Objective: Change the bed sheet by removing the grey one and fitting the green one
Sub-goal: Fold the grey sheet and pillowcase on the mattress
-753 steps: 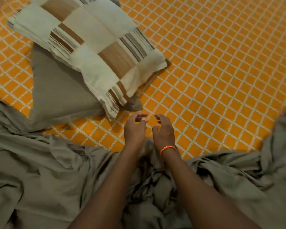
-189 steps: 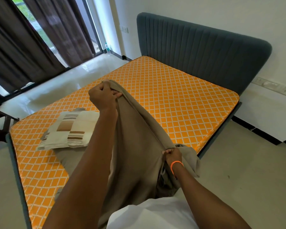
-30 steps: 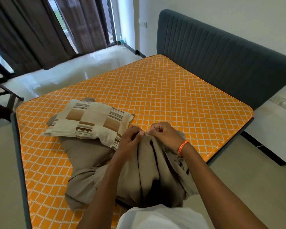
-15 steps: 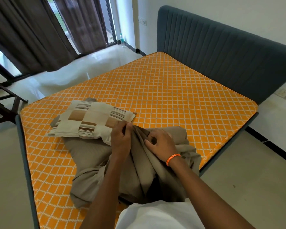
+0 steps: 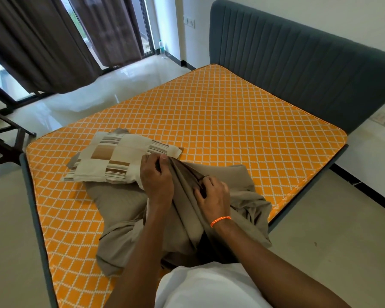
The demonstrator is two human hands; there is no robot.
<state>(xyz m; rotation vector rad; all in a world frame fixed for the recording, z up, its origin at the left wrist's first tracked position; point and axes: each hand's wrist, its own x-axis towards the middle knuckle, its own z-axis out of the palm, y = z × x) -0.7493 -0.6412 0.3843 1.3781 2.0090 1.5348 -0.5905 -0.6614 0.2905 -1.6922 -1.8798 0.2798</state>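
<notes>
Left hand and right hand — fingers curled, pinching folds of the grey sheet — gather it at the mattress near edge for removal.

One head-worn camera looks forward and down from the bare orange mattress's near side. It faces across it toward the curtained window, headboard at right, close above the person's arms.

Walls: plain white wall with a white switch plate.
Floor: glossy pale tiled floor, reflecting daylight.
Windows: tall dark-framed glass window behind dark brown curtains.
Furniture: dark wooden frame at the left edge.
</notes>
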